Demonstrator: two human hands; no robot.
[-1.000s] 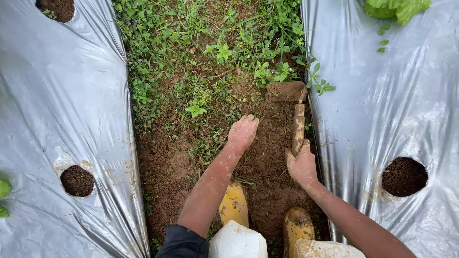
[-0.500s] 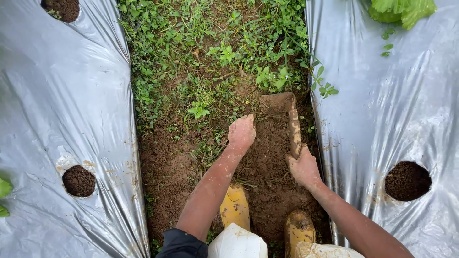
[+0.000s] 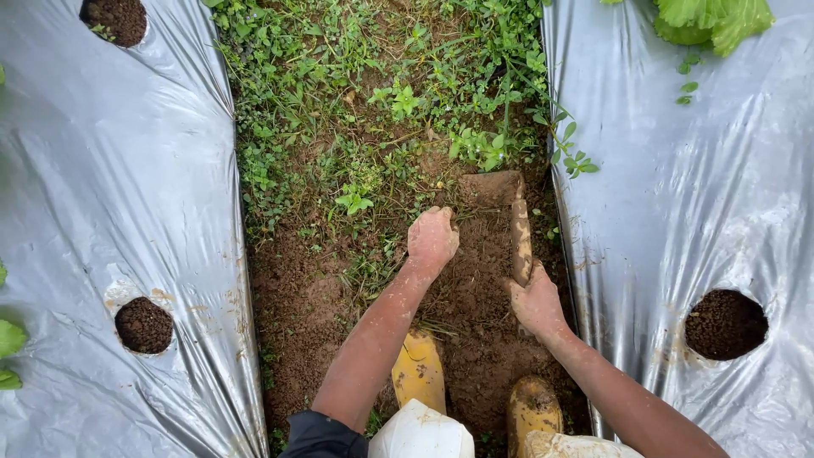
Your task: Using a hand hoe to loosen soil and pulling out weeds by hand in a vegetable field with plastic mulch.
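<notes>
Seen from above, a weedy furrow (image 3: 373, 170) of brown soil between two raised beds wrapped in silver plastic mulch (image 3: 110, 187)

Right hand (image 3: 536, 301), mud-smeared, closed around the lower end of a short wooden handle (image 3: 521, 233), fingers wrapped tight about it

Handle caked with earth, running up the right side of the furrow, close to the edge of the right-hand sheet, to a flat hoe blade (image 3: 490, 187); blade lying on or in the soil at the border between bare ground and green weeds, its far edge touching the weed line

Left hand (image 3: 432, 239) down on the soil just left of the blade, fingers curled narrow and knuckles up, pressed into dirt and loose roots; cannot tell whether anything sits in the grip

Bare, scraped earth from the hands back toward the body; thick low weeds and small leafy seedlings beyond

Two muddy yellow boots (image 3: 419, 370) planted in the furrow below the forearms, the right one near the plastic's edge

Round planting holes cut in the mulch: one filled with dark soil at lower left (image 3: 143, 324), one at upper left (image 3: 117, 19), another at right (image 3: 726, 324)

Broad green leaves (image 3: 712, 19) of a crop plant at the top right corner, more leaf tips at the left edge
</notes>
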